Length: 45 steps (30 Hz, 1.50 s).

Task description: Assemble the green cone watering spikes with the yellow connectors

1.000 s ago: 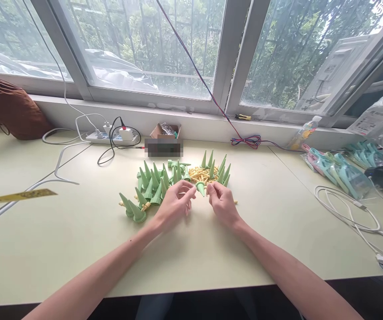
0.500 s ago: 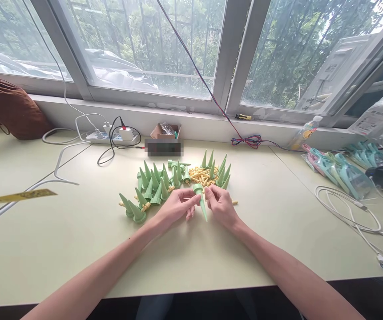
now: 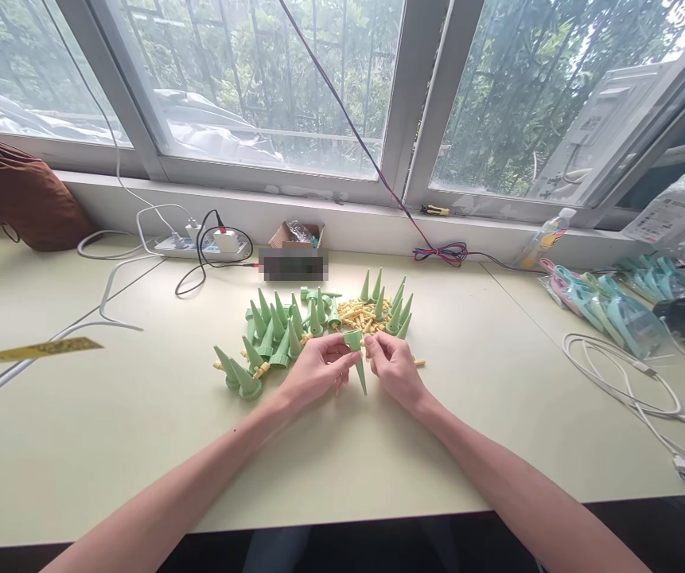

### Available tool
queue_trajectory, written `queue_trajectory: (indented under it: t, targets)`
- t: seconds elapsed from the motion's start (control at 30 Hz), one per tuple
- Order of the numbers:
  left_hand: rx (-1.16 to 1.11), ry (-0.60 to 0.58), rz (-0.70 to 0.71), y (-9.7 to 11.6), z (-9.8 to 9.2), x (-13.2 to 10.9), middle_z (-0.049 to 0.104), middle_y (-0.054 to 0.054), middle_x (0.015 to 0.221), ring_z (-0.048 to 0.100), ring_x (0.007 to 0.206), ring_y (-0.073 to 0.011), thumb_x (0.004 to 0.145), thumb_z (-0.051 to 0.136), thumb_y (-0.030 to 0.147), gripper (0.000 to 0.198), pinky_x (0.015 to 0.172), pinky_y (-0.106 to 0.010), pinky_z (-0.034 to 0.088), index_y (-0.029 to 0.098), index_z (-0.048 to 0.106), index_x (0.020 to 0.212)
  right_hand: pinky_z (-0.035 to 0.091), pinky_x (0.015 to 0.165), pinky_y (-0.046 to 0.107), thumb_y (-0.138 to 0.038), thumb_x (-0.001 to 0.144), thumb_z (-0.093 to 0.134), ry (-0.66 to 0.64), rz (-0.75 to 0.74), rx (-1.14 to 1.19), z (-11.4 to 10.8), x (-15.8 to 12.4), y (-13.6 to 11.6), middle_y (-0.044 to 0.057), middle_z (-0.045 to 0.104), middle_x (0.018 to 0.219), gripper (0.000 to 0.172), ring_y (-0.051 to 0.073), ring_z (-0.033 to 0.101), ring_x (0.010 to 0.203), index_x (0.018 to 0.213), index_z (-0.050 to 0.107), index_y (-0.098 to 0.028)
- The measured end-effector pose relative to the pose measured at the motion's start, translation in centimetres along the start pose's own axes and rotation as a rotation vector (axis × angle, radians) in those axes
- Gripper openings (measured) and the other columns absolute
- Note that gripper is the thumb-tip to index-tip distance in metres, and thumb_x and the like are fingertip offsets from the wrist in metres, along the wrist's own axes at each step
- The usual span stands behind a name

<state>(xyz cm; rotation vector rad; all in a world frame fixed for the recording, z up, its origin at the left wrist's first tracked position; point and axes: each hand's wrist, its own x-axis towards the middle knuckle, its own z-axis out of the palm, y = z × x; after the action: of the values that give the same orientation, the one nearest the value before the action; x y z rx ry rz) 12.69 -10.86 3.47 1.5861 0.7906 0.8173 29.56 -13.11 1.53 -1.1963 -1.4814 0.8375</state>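
Observation:
My left hand (image 3: 321,368) is closed on a green cone (image 3: 362,377), whose wide cap is up and whose tip points down. Close beside it, my right hand (image 3: 395,364) pinches a small yellow piece (image 3: 364,343) against the side of the cap; the fingers hide most of this piece. Behind my hands lies a pile of yellow pieces (image 3: 361,313). Several green cones (image 3: 279,326) stand to its left, some with yellow pieces at their bases. More green cones (image 3: 398,306) stand at its right.
A power strip (image 3: 199,245) with cables and a small cardboard box (image 3: 297,235) sit along the back. At the right are a bottle (image 3: 548,237), bagged pastel clips (image 3: 608,306) and a coiled white cable (image 3: 622,374). A brown bag (image 3: 25,195) rests back left.
The held green cone has tilted and turned slightly, so its cap shows more from the side and its tip sits a little further left. Both hands keep their hold.

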Motion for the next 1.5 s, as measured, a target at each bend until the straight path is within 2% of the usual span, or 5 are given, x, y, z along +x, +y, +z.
queue_trajectory:
  t: [0.2,0.43,0.63,0.97,1.5]
  targets:
    - [-0.079,0.006,-0.057,-0.1,0.0,0.2,0.055,0.003,0.06,0.054,0.047,-0.0104,0.08,0.071,0.045,0.035,0.044,-0.022,0.044,0.014,0.057,0.085,0.031,0.046,0.025,-0.056,0.093,0.05,0.004,0.004,0.022,0.1,0.0,0.0,-0.005,0.04,0.051,0.045,0.011,0.036,0.047,0.066,0.049,-0.02]
    - [-0.233,0.062,-0.164,-1.0,-0.1,0.4,0.06,0.002,0.071,0.052,0.048,-0.0082,0.083,0.07,0.045,0.064,0.044,-0.022,0.046,0.015,0.044,0.133,0.029,0.045,0.025,-0.057,0.093,0.05,-0.039,-0.013,0.075,0.2,-0.1,-0.1,-0.005,0.041,0.051,0.044,0.01,0.035,0.046,0.07,0.054,-0.019]
    - [-0.348,0.035,-0.223,-0.7,0.0,0.4,0.063,-0.001,0.076,0.05,0.048,-0.0065,0.082,0.072,0.04,0.063,0.042,-0.02,0.045,0.016,0.046,0.134,0.028,0.044,0.024,-0.057,0.093,0.05,-0.04,-0.027,0.098,0.2,-0.1,-0.2,-0.004,0.043,0.053,0.044,0.009,0.035,0.046,0.07,0.054,-0.019]
    - [-0.406,0.037,-0.279,-0.9,0.0,0.4,0.056,0.003,0.064,0.05,0.048,-0.008,0.079,0.076,0.04,0.072,0.045,-0.022,0.043,0.013,0.043,0.138,0.037,0.051,0.026,-0.046,0.088,0.06,-0.033,-0.051,0.061,0.4,-0.1,-0.3,0.0,0.054,0.064,0.034,0.012,0.048,0.056,0.07,0.052,-0.019]
    - [-0.334,-0.04,-0.254,-0.9,0.1,0.2,0.049,0.005,0.061,0.043,0.048,-0.0061,0.076,0.076,0.047,0.079,0.044,-0.02,0.033,0.009,0.047,0.139,0.031,0.049,0.024,-0.036,0.086,0.062,-0.079,-0.077,0.061,0.4,-0.2,0.4,-0.005,0.045,0.061,0.029,0.01,0.038,0.054,0.069,0.045,-0.02]
